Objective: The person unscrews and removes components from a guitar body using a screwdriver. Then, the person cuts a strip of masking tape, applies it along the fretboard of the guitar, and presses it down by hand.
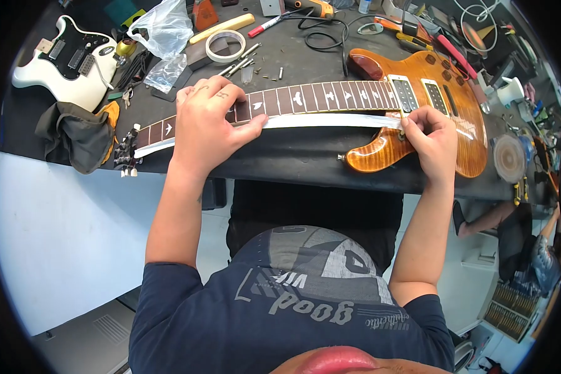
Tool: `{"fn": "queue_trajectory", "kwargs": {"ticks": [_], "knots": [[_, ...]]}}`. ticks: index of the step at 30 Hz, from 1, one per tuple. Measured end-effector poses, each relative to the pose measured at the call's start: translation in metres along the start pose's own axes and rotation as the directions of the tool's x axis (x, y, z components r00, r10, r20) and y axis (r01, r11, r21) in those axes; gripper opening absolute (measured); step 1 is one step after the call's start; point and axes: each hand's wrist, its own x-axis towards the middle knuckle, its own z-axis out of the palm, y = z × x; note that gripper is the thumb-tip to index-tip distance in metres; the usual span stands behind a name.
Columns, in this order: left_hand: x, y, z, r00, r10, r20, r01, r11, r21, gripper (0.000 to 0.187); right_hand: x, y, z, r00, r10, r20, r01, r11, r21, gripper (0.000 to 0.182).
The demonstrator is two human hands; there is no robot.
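Observation:
An amber electric guitar (472, 140) lies across the bench, with its dark fretboard (308, 96) bearing pale bird inlays and its headstock (126, 149) at the left. A strip of white masking tape (330, 119) runs along the near edge of the neck. My left hand (209, 121) is closed over the neck, fingers curled on the far side and thumb pressed on the tape. At the body end, my right hand (431, 140) pinches the tape between thumb and index finger, beside the pickups (402, 93). No strings show on the guitar.
Behind the neck lie a tape roll (225, 46), small metal rods and a plastic bag (162, 28). A white guitar body (68, 62) and a dark cloth (78, 134) are at left. Tools and cables crowd the right side. Another person (530, 243) is at far right.

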Motion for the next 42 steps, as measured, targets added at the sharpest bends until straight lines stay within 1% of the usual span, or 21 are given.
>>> {"fn": "queue_trajectory", "kwargs": {"ticks": [4,12,15,18,21,24,38,42], "knots": [[0.003,0.006,0.003,1.000,0.004,-0.015,-0.004,1.000,-0.001,0.034,0.001,-0.001,0.002,1.000,-0.016,-0.007,0.015,1.000,-0.013,0.012],[0.008,0.012,0.010,0.997,0.064,-0.042,-0.063,0.998,0.026,0.032,0.001,-0.006,0.005,0.999,0.016,-0.037,-0.017,0.999,-0.030,0.012],[0.009,0.014,0.013,0.992,0.110,-0.066,-0.108,0.994,0.030,0.031,0.001,-0.005,0.007,0.998,0.001,-0.055,-0.004,0.999,-0.051,0.012],[0.011,0.019,0.017,0.989,0.139,-0.046,-0.138,0.990,0.029,0.031,0.002,-0.003,0.009,0.997,-0.015,-0.073,0.010,0.997,-0.070,0.012],[0.016,0.027,0.023,0.978,0.192,-0.083,-0.191,0.981,0.018,0.030,0.003,0.001,0.010,0.996,-0.039,-0.084,0.031,0.995,-0.090,0.012],[0.020,0.034,0.026,0.975,0.221,-0.028,-0.221,0.975,0.001,0.027,0.004,0.003,0.010,0.995,-0.040,-0.091,0.032,0.995,-0.090,0.013],[0.037,0.055,0.047,0.951,0.302,-0.059,-0.304,0.952,-0.029,0.024,0.005,-0.007,0.015,0.995,0.013,-0.097,-0.023,0.995,-0.098,0.016],[0.044,0.061,0.049,0.953,0.301,-0.040,-0.303,0.952,-0.050,0.023,0.004,-0.010,0.016,0.993,0.008,-0.120,-0.029,0.983,-0.179,0.016]]}}
